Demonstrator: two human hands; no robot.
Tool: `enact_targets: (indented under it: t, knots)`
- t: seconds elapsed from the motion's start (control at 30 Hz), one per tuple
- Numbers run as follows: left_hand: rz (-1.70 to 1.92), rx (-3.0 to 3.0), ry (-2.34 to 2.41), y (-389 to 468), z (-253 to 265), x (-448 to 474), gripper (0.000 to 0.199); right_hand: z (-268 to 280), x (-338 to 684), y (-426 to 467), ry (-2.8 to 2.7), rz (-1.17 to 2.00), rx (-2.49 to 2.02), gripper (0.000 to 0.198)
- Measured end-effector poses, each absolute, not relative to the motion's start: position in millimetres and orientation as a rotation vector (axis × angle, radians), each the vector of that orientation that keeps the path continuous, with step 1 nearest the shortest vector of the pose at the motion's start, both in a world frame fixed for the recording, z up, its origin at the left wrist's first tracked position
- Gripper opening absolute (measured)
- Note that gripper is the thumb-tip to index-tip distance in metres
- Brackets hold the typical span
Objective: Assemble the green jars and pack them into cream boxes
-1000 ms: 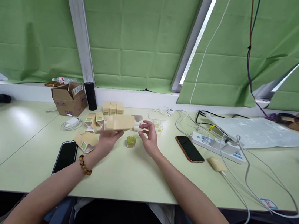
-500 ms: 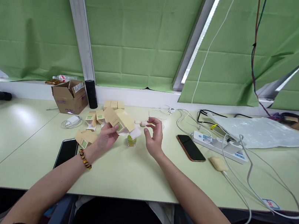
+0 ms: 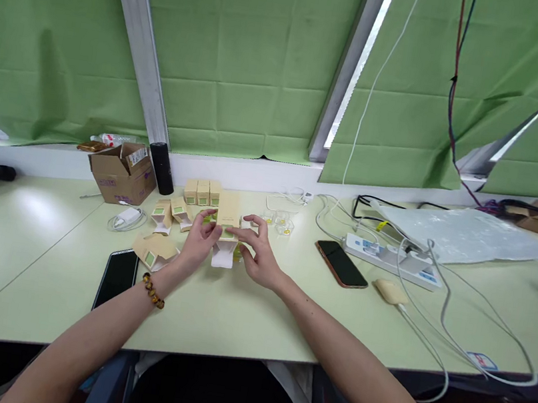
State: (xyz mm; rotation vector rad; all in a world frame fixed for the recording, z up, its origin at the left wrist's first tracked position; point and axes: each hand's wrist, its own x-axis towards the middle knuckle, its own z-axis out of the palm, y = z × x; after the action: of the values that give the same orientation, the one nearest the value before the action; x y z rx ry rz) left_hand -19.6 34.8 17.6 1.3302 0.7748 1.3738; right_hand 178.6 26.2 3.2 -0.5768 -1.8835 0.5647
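A small kraft-paper box (image 3: pixel 229 212) with its white end flap hanging down is held upright between my two hands. My left hand (image 3: pixel 198 243) pinches its left side. The fingers of my right hand (image 3: pixel 259 255) press on its right side. A small yellow-green glass jar (image 3: pixel 238 255) shows just beside the box, mostly hidden by my right fingers. Further back lie small clear glass jars (image 3: pixel 284 225). Left of my left hand are an unfolded kraft box (image 3: pixel 153 249) and two open kraft boxes, one of them the left open box (image 3: pixel 162 214).
Several closed kraft boxes (image 3: pixel 202 192) stand in a row at the back. A cardboard carton (image 3: pixel 124 174) and black cylinder (image 3: pixel 161 168) are behind left. One phone (image 3: pixel 116 280) lies left, another phone (image 3: pixel 341 264) right, near a power strip (image 3: pixel 394 260) with trailing cables.
The kraft box has turned from a tilt to upright in front of me. My right hand, apart from it before, has moved left onto it. Glass jars at the back have come into view.
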Motion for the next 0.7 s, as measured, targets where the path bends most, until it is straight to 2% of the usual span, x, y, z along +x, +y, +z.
enact_targets:
  t: [0.13, 0.3, 0.47, 0.7]
  knots:
    - [1.526, 1.403, 0.669, 31.5, 16.9, -18.8, 0.061, 5.2, 180.1, 32.9, -1.595, 0.964, -0.499, 0.033]
    - [1.658, 1.538, 0.642, 24.7, 18.3, -16.1, 0.052, 10.3, 185.4, 39.0, -1.346, 1.306, -0.484, 0.046]
    - [1.634, 1.719, 0.687, 20.9, 14.8, -18.4, 0.054, 11.3, 184.5, 38.7, -1.346, 1.281, -0.498, 0.045]
    - [1.545, 1.985, 0.93, 15.2, 16.8, -22.8, 0.045, 10.5, 184.6, 37.5, -1.493, 1.151, -0.488, 0.039]
